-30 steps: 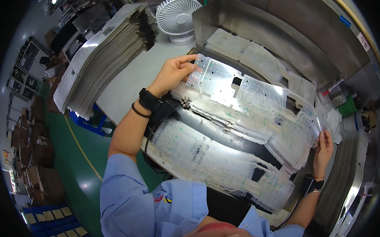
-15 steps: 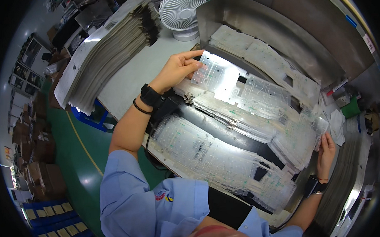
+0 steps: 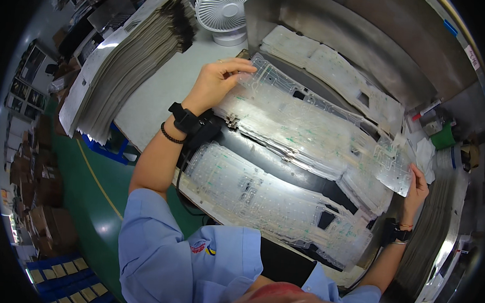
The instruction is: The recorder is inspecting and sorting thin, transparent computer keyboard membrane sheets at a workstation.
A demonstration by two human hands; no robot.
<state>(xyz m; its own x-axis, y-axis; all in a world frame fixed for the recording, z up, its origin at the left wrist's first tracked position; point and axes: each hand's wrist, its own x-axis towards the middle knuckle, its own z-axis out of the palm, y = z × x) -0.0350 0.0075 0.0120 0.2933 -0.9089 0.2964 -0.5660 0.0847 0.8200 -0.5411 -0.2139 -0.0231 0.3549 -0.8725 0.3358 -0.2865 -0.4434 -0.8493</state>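
Note:
A clear plastic circuit sheet (image 3: 396,168) with fine printed traces stretches between my two hands. My left hand (image 3: 214,85) pinches its far left corner between thumb and fingers. At the right end, my right hand (image 3: 415,189) grips the edge. The sheet hangs above a middle stack of similar sheets (image 3: 307,157); being see-through, its near edge is hard to tell from the stack. Closer to me lies another spread of clear sheets (image 3: 262,193) with green marks. Behind the held sheet rests a whitish stack (image 3: 338,69) with a square cutout.
A metal panel (image 3: 356,26) bounds the back of the table. A white fan (image 3: 224,12) stands at the back left, beside a tall stack of grey sheets (image 3: 129,71). Another tall stack (image 3: 440,206) is at the right, near a crumpled white cloth (image 3: 425,153) and a green object (image 3: 443,137).
The held sheet has tilted, so its bright glare is gone and its traces show. Both hands keep their grip. The whole view has shifted slightly.

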